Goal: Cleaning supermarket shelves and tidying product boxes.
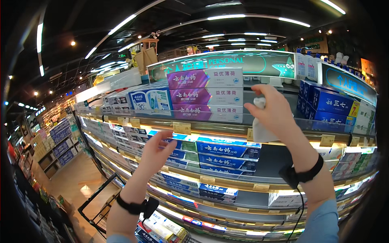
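A white cloth (263, 129) hangs from my right hand (272, 112), part of it bunched between thumb and fingers. That hand is at the top shelf, just right of a stack of purple and white toothpaste boxes (205, 95). Bare shelf surface (273, 91) shows behind it. My left hand (158, 148) is empty, with fingers bent and apart, before the shelf edge below a yellow price tag (181, 128). Beyond it, blue toothpaste boxes (228, 150) are stacked on the second shelf. Each wrist wears a black band with a small device.
A clear guard (212, 117) runs along the top shelf's front edge. Blue boxes (331, 101) are stacked at the right. Below my left arm, a cart with a black handle (91, 202) stands beside loose toothpaste boxes (164, 226). A lit sign (218, 65) rises behind the shelf.
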Demonstrator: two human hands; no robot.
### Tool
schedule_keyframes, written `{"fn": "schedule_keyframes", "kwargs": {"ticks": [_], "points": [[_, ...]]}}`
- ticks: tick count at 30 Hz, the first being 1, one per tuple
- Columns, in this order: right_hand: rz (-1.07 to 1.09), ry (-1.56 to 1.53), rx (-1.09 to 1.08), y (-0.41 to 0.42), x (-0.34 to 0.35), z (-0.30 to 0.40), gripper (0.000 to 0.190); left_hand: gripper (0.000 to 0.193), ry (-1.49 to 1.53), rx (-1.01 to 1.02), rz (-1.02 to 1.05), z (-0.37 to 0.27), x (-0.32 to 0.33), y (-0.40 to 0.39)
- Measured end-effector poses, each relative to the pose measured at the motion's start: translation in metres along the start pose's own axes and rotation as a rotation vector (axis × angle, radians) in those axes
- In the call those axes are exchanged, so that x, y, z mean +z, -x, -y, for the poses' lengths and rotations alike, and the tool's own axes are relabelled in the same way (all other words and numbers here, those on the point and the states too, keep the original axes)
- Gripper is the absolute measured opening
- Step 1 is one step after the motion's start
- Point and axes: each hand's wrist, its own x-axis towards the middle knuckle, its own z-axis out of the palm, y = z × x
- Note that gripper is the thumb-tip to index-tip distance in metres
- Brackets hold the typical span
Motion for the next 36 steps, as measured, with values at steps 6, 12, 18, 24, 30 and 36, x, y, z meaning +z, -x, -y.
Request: {"fn": "schedule_keyframes", "kwargs": {"ticks": [6, 12, 18, 24, 30, 36], "points": [[0.497, -0.057, 0.3, -0.044, 0.003, -0.006, 0.068, 0.042, 0.027, 0.094, -0.171, -0.016, 0.014, -0.035], [0.611, -0.098, 0.327, -0.056, 0.012, -0.011, 0.057, 0.044, 0.076, 0.077, -0.219, -0.013, 0.015, -0.041], [0.637, -0.096, 0.359, -0.055, 0.0, -0.011, 0.054, 0.04, 0.065, 0.097, -0.249, -0.012, 0.018, -0.048], [0.564, -0.023, 0.411, -0.049, -0.017, -0.033, 0.058, 0.042, 0.099, 0.172, -0.299, -0.024, 0.032, -0.069], [0.629, -0.04, 0.441, -0.046, -0.04, -0.053, 0.056, 0.053, 0.269, 0.234, -0.325, -0.044, 0.053, -0.094], [0.584, -0.116, 0.497, -0.038, -0.046, -0.068, 0.052, 0.065, 0.455, -0.017, -0.163, -0.074, 0.067, -0.115]]}}
